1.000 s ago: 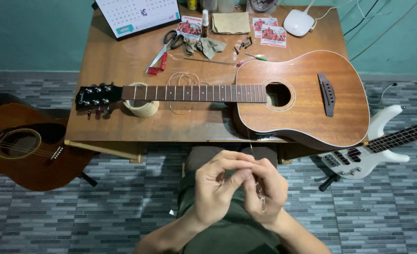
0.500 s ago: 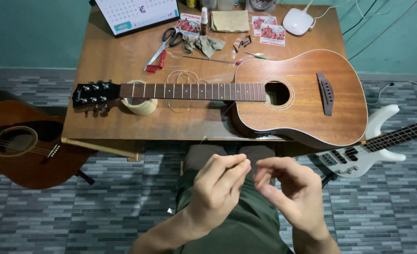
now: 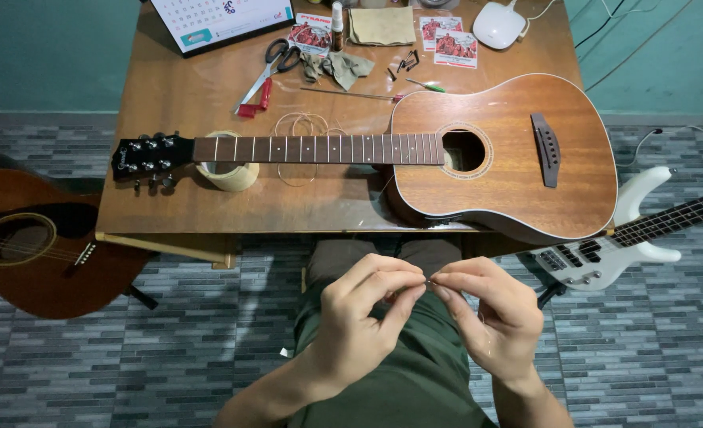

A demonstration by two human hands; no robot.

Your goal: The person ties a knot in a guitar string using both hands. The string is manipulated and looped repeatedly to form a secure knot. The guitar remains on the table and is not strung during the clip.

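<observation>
My left hand [image 3: 363, 317] and my right hand [image 3: 490, 313] are raised over my lap in green trousers, fingertips almost touching. Between them they pinch a thin guitar string [image 3: 428, 281], barely visible, with a faint strand running down past my right palm. On the wooden table [image 3: 169, 198] ahead lies a brown acoustic guitar [image 3: 510, 150] without strings, its neck resting on a tape roll [image 3: 226, 170] and its headstock [image 3: 145, 154] pointing left. Coiled old strings [image 3: 304, 127] lie behind the neck.
Scissors [image 3: 276, 55], a red-handled cutter [image 3: 252, 99], rags, string packets [image 3: 446, 40], a small bottle, a desk calendar [image 3: 216, 16] and a white device [image 3: 498, 24] sit at the table's back. A dark acoustic guitar [image 3: 26, 238] lies on the floor left, a white electric bass [image 3: 629, 238] right.
My hands, clasped close together a second ago, have spread slightly and turned, so the fingertips now meet around the thin string. The camera view has shifted a little.
</observation>
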